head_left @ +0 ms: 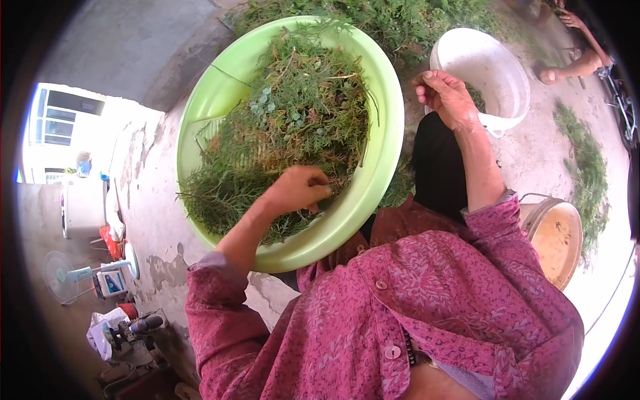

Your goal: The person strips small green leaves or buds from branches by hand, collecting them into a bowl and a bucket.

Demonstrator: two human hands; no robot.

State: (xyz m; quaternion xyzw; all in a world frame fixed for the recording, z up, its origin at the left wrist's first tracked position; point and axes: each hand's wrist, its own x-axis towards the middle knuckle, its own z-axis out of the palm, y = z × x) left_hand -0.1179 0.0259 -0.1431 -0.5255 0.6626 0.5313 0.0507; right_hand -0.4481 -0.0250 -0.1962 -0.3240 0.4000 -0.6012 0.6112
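A large light-green plastic basin [389, 127] sits in front of me, heaped with green cypress-like sprigs [300, 100] that carry small pale bluish cones and some brown bits. My left hand [301, 189] is down at the near side of the heap, fingers curled together; what they grip is hidden. To the right of the basin, my right hand [448, 97] is raised by the near-left rim of a white bucket [493, 60]. Its thumb and fingers are pinched together, and anything between them is too small to make out. Some green bits lie inside the bucket.
More cut greenery [413, 23] lies beyond the basin, with another strip [587, 167] on the floor at right. A second, brownish bucket [557, 240] stands beside me. Another person's hand [570, 19] shows at top right. A fan [63, 277] stands at far left.
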